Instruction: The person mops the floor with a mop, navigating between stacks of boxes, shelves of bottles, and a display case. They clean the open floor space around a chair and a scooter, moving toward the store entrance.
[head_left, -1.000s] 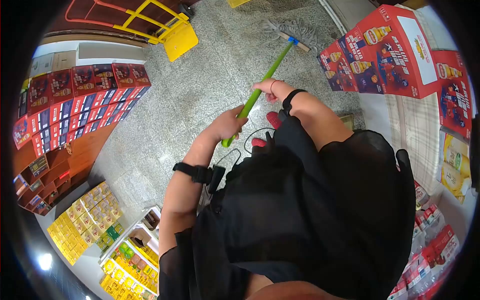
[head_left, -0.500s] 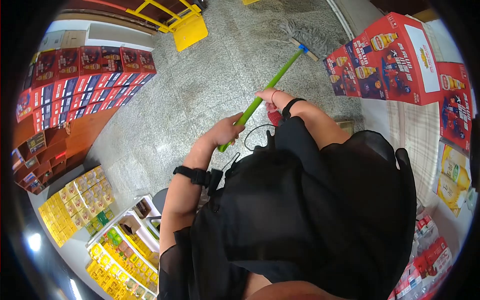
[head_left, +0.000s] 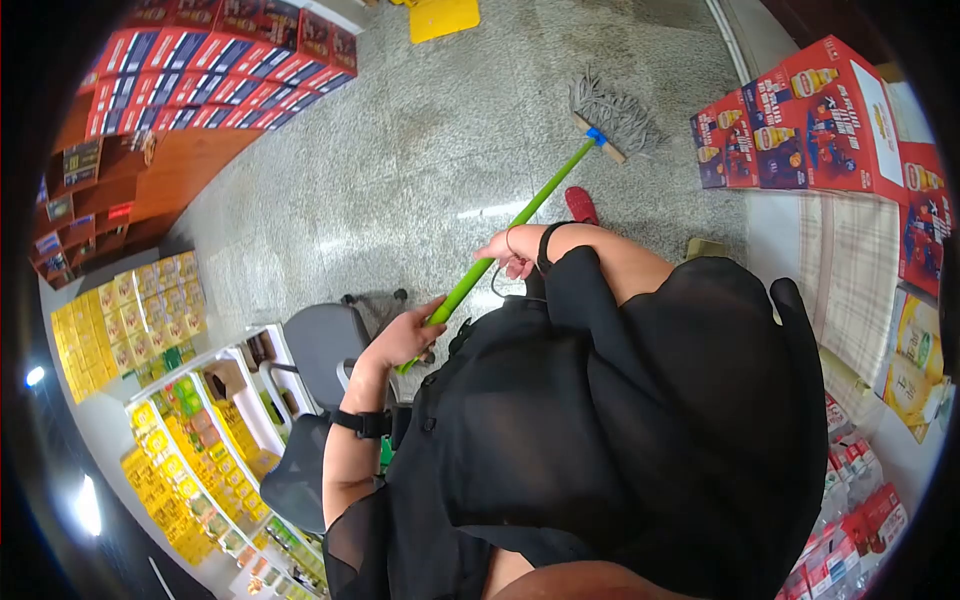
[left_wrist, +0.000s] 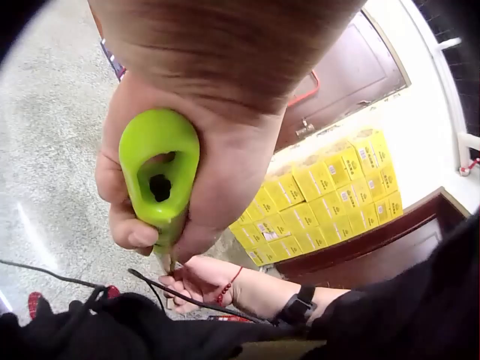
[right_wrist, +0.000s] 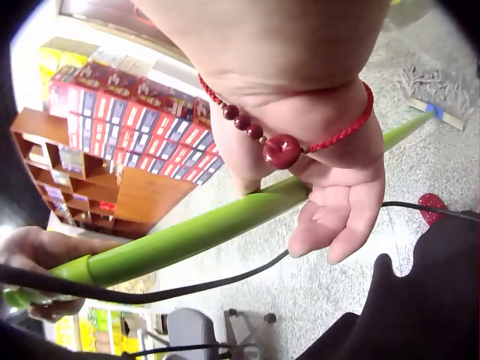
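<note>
A mop with a green handle (head_left: 540,197) and a grey string head (head_left: 622,118) slants away from me, its strings spread on the floor. My left hand (head_left: 402,338) grips the handle near its top end; in the left wrist view the hollow green end (left_wrist: 160,166) sticks out of that fist. Farther down the handle, my right hand (head_left: 512,250) holds it between thumb and palm, fingers loosely bent. A red beaded bracelet (right_wrist: 282,150) circles the right wrist. A thin black cable (right_wrist: 217,285) passes in front of the handle in the right wrist view.
Red printed cartons (head_left: 800,125) stand to the right of the mop head. More cartons (head_left: 215,75) are stacked at the upper left above wooden shelving (head_left: 185,180). An office chair (head_left: 330,350) is close by my left arm, near shelves of yellow packages (head_left: 215,450). A red shoe (head_left: 580,205) shows on the floor.
The head view has shifted, bringing the office chair into sight at left. Both hands have come closer to my body with the handle, and the mop head now lies farther from the right-hand cartons.
</note>
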